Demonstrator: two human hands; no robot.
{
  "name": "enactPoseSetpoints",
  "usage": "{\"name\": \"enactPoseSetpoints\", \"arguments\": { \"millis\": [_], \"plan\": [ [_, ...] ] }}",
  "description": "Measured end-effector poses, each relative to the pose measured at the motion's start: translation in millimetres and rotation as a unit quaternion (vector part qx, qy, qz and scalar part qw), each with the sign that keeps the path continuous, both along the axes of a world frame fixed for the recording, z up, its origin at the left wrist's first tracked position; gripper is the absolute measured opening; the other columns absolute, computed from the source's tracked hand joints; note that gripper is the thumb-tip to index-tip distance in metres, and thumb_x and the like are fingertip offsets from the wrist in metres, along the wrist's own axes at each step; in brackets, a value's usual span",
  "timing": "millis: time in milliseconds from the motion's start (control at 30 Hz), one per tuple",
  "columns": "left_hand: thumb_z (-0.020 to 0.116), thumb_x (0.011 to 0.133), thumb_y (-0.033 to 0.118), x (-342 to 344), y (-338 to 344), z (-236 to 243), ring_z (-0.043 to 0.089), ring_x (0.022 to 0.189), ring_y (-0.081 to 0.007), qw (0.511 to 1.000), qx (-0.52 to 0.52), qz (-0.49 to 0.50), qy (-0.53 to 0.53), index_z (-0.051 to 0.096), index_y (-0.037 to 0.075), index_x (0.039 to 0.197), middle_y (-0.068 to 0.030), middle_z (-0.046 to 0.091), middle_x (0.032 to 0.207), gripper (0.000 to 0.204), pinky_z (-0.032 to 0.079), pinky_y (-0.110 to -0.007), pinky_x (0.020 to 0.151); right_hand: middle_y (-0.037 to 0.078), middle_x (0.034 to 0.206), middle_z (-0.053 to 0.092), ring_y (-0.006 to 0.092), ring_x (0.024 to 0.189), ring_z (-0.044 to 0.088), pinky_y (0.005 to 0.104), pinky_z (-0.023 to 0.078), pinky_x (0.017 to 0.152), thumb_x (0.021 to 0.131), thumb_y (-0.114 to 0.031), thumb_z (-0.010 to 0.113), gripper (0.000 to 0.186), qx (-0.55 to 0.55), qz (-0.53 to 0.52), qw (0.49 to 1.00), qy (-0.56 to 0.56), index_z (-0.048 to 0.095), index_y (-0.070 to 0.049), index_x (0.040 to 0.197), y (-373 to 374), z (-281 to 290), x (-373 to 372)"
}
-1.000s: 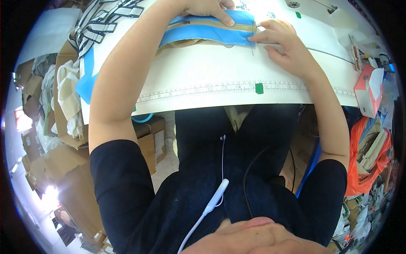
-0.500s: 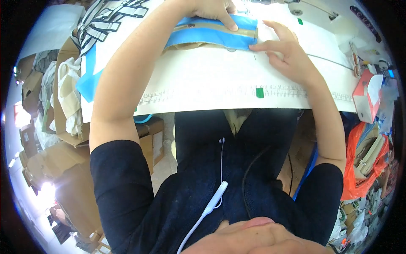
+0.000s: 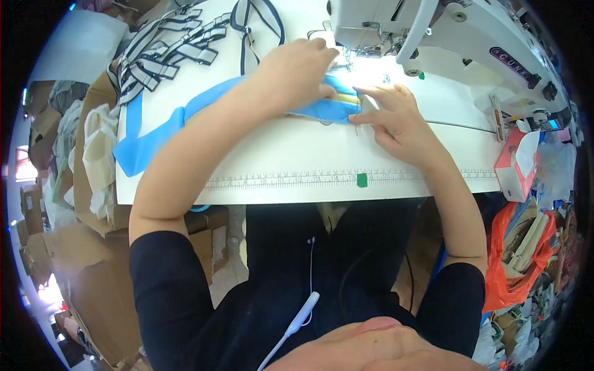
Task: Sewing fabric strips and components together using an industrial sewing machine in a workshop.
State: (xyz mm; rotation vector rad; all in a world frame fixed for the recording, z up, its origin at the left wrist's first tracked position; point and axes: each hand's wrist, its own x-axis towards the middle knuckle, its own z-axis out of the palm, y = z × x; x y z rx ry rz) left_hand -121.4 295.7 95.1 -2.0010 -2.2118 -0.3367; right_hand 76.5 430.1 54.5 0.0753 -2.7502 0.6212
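A blue fabric strip (image 3: 207, 93) with a tan band and yellowish zipper-like tape lies across the white sewing table (image 3: 278, 154). My left hand (image 3: 297, 74) is curled over its right portion, thumb on the tape, just below the sewing machine's lit needle area (image 3: 365, 49); some fingertips are hidden or blurred. My right hand (image 3: 396, 123) touches the strip's right end with spread fingertips, index and middle at separate points, thumb bent beneath.
Black-and-white striped straps (image 3: 167, 52) lie at the back left. Cardboard boxes (image 3: 93, 278) and cream cloth (image 3: 99, 142) are left. A pink-white box (image 3: 513, 164) and a red bag (image 3: 498, 272) are right. A printed ruler (image 3: 278, 180) runs along the table's front.
The view has tilted up, bringing the sewing machine into sight and hands and table lower in the picture. My left hand has shifted over the fabric, fingertips now raised toward the machine.
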Motion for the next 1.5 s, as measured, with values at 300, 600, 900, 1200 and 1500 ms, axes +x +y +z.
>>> {"name": "enactPoseSetpoints", "arguments": {
  "millis": [300,600,900,1200,1500],
  "plan": [
    [0.071,0.077,0.017,16,-19,-23,0.061,0.103,-0.0268,0.986,0.03,-0.122,-0.105,0.065,0.008,0.104,-0.0073,0.065,0.109,0.029,0.047,-0.039,0.091,0.012,0.131,0.053,0.0274,0.124,0.047,0.0541,0.018,0.111,0.076,-0.002,0.056,0.034,-0.017,-0.002,1.0,-0.003,0.072,-0.019,0.1,0,2,1],
    [0.071,0.077,0.016,9,-17,-27,0.061,0.103,-0.0259,0.981,0.032,-0.137,-0.132,0.066,0.01,0.107,-0.0063,0.066,0.108,0.031,0.046,-0.04,0.093,0.011,0.129,0.054,0.0279,0.123,0.047,0.0526,0.02,0.11,0.073,-0.002,0.057,0.035,-0.037,-0.015,0.999,0.009,0.073,-0.018,0.099,-3,5,-1],
    [0.069,0.081,0.021,11,-19,-29,0.056,0.116,-0.0256,0.989,0.02,-0.125,-0.077,0.064,0.013,0.112,-0.0065,0.064,0.116,0.032,0.041,-0.041,0.103,0.009,0.13,0.054,0.0272,0.125,0.046,0.0528,0.017,0.112,0.073,-0.002,0.057,0.037,-0.004,-0.014,0.999,-0.039,0.073,-0.019,0.102,-4,8,0],
    [0.07,0.08,0.02,12,-19,-35,0.057,0.114,-0.0232,0.987,0.086,-0.135,-0.027,0.064,0.014,0.11,-0.0038,0.064,0.113,0.031,0.041,-0.04,0.102,0.01,0.129,0.055,0.0273,0.123,0.048,0.0527,0.012,0.114,0.075,-0.004,0.057,0.034,-0.049,-0.027,0.996,-0.064,0.073,-0.018,0.101,-4,10,1],
    [0.071,0.077,0.015,10,-18,-35,0.06,0.103,-0.0228,0.986,0.047,-0.14,-0.075,0.065,0.012,0.109,-0.0045,0.065,0.109,0.032,0.045,-0.037,0.093,0.006,0.132,0.055,0.0262,0.124,0.048,0.05,0.019,0.111,0.076,-0.003,0.056,0.037,-0.097,-0.004,0.995,0.016,0.068,-0.014,0.11,2,7,-1]
  ]
}}
